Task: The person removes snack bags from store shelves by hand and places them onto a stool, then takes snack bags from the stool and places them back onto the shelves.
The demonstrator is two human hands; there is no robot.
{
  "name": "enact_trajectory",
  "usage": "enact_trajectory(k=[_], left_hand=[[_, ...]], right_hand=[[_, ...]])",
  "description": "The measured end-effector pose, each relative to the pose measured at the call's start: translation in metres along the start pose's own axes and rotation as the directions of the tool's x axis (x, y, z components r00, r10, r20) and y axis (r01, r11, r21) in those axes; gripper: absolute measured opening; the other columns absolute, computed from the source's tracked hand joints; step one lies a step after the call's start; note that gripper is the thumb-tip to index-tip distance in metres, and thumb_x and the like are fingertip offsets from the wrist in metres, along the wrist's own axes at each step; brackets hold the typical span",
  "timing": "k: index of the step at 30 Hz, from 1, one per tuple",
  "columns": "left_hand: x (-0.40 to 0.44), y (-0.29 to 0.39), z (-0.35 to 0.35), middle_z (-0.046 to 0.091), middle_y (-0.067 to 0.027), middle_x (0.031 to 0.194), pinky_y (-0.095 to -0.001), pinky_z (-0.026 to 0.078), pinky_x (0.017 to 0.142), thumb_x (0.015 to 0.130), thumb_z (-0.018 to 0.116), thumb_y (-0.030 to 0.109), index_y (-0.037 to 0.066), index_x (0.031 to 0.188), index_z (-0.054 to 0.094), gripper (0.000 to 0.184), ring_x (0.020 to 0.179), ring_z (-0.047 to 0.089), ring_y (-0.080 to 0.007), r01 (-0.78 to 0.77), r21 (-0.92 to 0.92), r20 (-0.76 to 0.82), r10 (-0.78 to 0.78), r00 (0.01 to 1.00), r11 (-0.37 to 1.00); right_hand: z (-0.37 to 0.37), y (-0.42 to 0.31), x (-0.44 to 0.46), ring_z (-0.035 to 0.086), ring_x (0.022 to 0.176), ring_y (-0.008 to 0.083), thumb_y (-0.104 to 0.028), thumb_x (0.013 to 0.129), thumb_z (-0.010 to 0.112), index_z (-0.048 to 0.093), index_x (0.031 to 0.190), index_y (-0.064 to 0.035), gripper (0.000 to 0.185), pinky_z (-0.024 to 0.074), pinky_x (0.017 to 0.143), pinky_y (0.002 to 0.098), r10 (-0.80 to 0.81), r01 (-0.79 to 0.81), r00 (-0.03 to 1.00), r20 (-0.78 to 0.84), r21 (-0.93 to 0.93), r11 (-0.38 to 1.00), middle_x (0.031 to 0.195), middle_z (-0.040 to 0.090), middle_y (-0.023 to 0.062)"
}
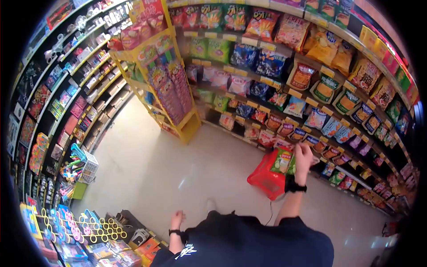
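Observation:
My right hand [304, 156] is closed at the top of a green snack bag [282, 160], which hangs over a red shopping basket [267, 175]. The basket stands on the floor beside the lower snack shelves. Part of the green bag is hidden behind my fingers and wrist. At the lower middle, my left hand [177, 219] hangs low with its fingers curled, away from the shelves; whether it holds anything is too small to tell. Both wrists wear black bands.
Shelves of snack bags [327, 86] curve along the right. A yellow display rack [189, 129] stands at the upper middle. Goods shelves [66, 89] line the left, with a white wire basket [90, 167] near them. A stand with yellow rings [104, 229] is at lower left.

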State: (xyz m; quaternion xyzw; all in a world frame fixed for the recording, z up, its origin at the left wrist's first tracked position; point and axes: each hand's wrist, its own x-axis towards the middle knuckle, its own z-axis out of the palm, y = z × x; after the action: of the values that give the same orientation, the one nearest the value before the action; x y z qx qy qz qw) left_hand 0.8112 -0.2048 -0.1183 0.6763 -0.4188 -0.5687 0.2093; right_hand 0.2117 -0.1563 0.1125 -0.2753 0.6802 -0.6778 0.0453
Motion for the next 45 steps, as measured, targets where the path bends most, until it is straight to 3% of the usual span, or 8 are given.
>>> enact_trajectory(k=[14, 18, 20, 21, 26, 29, 33, 45], left_hand=[[0.145, -0.083, -0.074, 0.063, -0.0174, 0.08, -0.0382, 0.049, 0.063, 0.082, 0.05, 0.017, 0.002, 0.087, 0.062, 0.02, 0.07, 0.061, -0.0295, 0.13, 0.466, 0.301, -0.295, 0.907, 0.875], [0.194, -0.069, -0.088, 0.062, -0.0247, 0.086, -0.0444, 0.048, 0.07, 0.084, 0.049, 0.017, -0.001, 0.082, 0.063, 0.023, 0.081, 0.061, -0.0378, -0.597, 0.692, 0.579, 0.181, 0.795, 0.406], [0.182, 0.033, -0.074, 0.062, -0.0237, 0.088, -0.0478, 0.044, 0.081, 0.084, 0.051, 0.02, 0.003, 0.083, 0.064, 0.021, 0.092, 0.057, -0.039, -0.118, 0.674, 0.286, -0.111, 0.952, 0.729], [0.228, 0.008, -0.094, 0.061, -0.024, 0.095, -0.0432, 0.046, 0.079, 0.087, 0.05, 0.024, 0.004, 0.098, 0.063, 0.026, 0.09, 0.058, -0.0375, -0.676, 0.634, 0.676, 0.155, 0.72, 0.377], [0.193, 0.215, -0.036, 0.064, -0.0173, 0.101, -0.0329, 0.048, 0.079, 0.088, 0.049, 0.025, -0.004, 0.109, 0.056, 0.037, 0.093, 0.06, -0.0272, -0.025, 0.445, 0.265, -0.105, 0.959, 0.895], [0.2, 0.256, -0.028, 0.062, -0.015, 0.107, -0.0309, 0.046, 0.081, 0.09, 0.049, 0.023, -0.003, 0.115, 0.053, 0.037, 0.097, 0.058, -0.0243, -0.69, 0.7, 0.64, 0.268, 0.72, 0.182], [0.221, 0.309, 0.008, 0.061, -0.0146, 0.109, -0.0311, 0.045, 0.083, 0.09, 0.049, 0.023, -0.002, 0.117, 0.051, 0.037, 0.099, 0.057, -0.0239, -0.426, 0.654, 0.522, 0.035, 0.852, 0.624], [0.251, 0.353, 0.084, 0.056, -0.0136, 0.116, -0.0315, 0.042, 0.089, 0.09, 0.049, 0.021, 0.0, 0.125, 0.045, 0.04, 0.106, 0.053, -0.0226, -0.378, 0.584, 0.577, -0.041, 0.815, 0.718]], right_hand=[[0.201, -0.077, -0.017, 0.064, 0.067, 0.0147, -0.017, 0.08, 0.064, 0.063, 0.09, -0.0011, 0.019, 0.0495, 0.063, 0.0271, -0.007, 0.119, 0.963, 0.27, -0.4, 0.909, 0.075, 0.067, 0.0093], [0.217, -0.047, 0.033, 0.064, 0.07, 0.0119, -0.015, 0.083, 0.062, 0.062, 0.089, 0.0013, 0.017, 0.0497, 0.064, 0.0264, 0.005, 0.03, 0.987, 0.163, -0.21, 0.977, 0.075, 0.067, 0.0095], [0.251, -0.068, 0.056, 0.065, 0.075, 0.0142, -0.015, 0.083, 0.062, 0.063, 0.095, -0.0005, 0.019, 0.0504, 0.068, 0.0281, 0.123, -0.115, 0.983, 0.135, -0.065, 0.991, 0.08, 0.067, 0.0101], [0.266, -0.044, 0.072, 0.066, 0.078, 0.0171, -0.018, 0.082, 0.063, 0.063, 0.096, -0.0017, 0.022, 0.0504, 0.07, 0.0292, 0.039, -0.019, 0.992, 0.118, -0.171, 0.985, 0.084, 0.068, 0.0122], [0.341, -0.055, 0.139, 0.063, 0.076, 0.012, -0.021, 0.084, 0.064, 0.062, 0.1, -0.0015, 0.026, 0.0492, 0.069, 0.0256, -0.1, 0.116, 0.966, 0.238, -0.053, 0.992, 0.083, 0.067, 0.0063], [0.377, -0.043, 0.179, 0.064, 0.076, 0.0137, -0.022, 0.084, 0.064, 0.062, 0.099, -0.0018, 0.025, 0.0498, 0.07, 0.0263, -0.161, 0.152, 0.983, 0.085, 0.099, 0.983, 0.083, 0.067, 0.0072], [0.392, -0.02, 0.214, 0.063, 0.075, 0.0144, -0.022, 0.085, 0.063, 0.063, 0.098, -0.0033, 0.023, 0.0498, 0.069, 0.0267, -0.147, 0.136, 0.988, 0.037, 0.209, 0.968, 0.083, 0.066, 0.0074], [0.368, 0.024, 0.268, 0.06, 0.076, 0.0111, -0.019, 0.09, 0.058, 0.06, 0.098, -0.004, 0.017, 0.0483, 0.07, 0.0247, -0.164, 0.152, 0.986, 0.036, 0.214, 0.965, 0.085, 0.062, 0.0032]])
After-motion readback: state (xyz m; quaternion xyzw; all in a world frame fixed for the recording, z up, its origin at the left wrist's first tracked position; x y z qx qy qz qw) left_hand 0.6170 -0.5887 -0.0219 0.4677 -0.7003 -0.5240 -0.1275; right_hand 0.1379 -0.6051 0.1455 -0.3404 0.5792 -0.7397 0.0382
